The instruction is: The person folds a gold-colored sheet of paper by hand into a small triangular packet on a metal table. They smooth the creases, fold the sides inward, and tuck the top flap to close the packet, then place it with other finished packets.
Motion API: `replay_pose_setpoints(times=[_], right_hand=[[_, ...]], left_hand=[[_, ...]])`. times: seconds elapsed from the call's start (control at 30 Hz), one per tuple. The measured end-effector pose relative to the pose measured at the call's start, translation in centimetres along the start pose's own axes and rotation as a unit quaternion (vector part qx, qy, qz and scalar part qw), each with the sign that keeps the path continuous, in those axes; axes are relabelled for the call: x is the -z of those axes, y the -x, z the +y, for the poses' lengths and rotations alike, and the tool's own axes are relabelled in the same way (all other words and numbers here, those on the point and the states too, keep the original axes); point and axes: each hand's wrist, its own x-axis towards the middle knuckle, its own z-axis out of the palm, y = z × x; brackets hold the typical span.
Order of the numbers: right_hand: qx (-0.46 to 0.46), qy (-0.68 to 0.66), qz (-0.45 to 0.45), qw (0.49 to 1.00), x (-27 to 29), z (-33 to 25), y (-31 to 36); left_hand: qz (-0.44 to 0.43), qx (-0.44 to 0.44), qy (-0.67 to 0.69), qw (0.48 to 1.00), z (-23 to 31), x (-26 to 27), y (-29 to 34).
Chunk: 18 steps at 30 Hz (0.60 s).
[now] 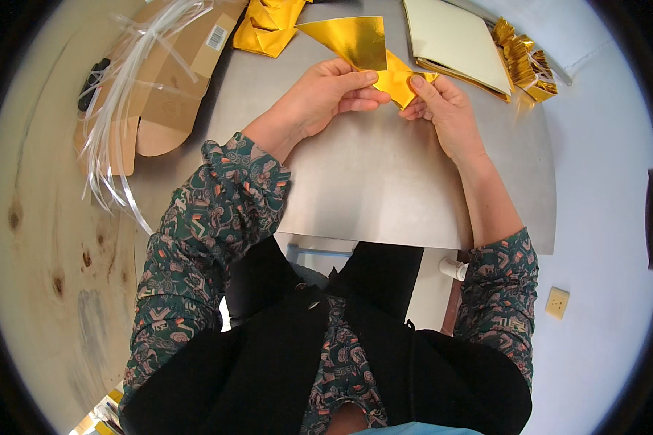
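Note:
Between my two hands, above the far part of the metal table, is a sheet of shiny gold foil paper (355, 42), partly folded. My left hand (339, 88) pinches its left side between thumb and fingers. On the other side, my right hand (442, 109) grips the folded right end with thumb on top. One large flap stands up toward the far left, and a folded point hangs down between the hands. The fingers beneath the foil are partly hidden.
More folded gold foil (270, 25) lies at the far left. A stack of cream and gold sheets (457, 40) and bundled gold foil pieces (530, 69) sit at the far right. White plastic strands (141, 61) drape over a brown cardboard box (163, 80) on the left. The metal table's (374, 196) near edge faces my lap.

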Motion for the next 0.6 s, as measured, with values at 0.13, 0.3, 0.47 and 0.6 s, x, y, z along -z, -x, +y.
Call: replay_pose_setpoints(times=[0.13,0.3,0.47,0.6], right_hand=[[-0.004,-0.016,-0.01,1.0,0.0,-0.02,0.14],[0.003,0.006,-0.025,1.0,0.15,0.2,-0.05],[-0.009,0.023,-0.035,0.999,-0.2,-0.48,0.58],[-0.032,0.05,-0.061,0.996,-0.52,-0.68,0.94]], left_hand=[[0.012,-0.007,0.002,1.0,0.08,-0.03,0.21],[-0.004,-0.004,-0.005,1.0,0.2,0.08,0.43],[0.017,-0.006,-0.003,1.0,0.2,-0.12,0.44],[0.01,-0.007,0.003,1.0,0.14,-0.1,0.56]])
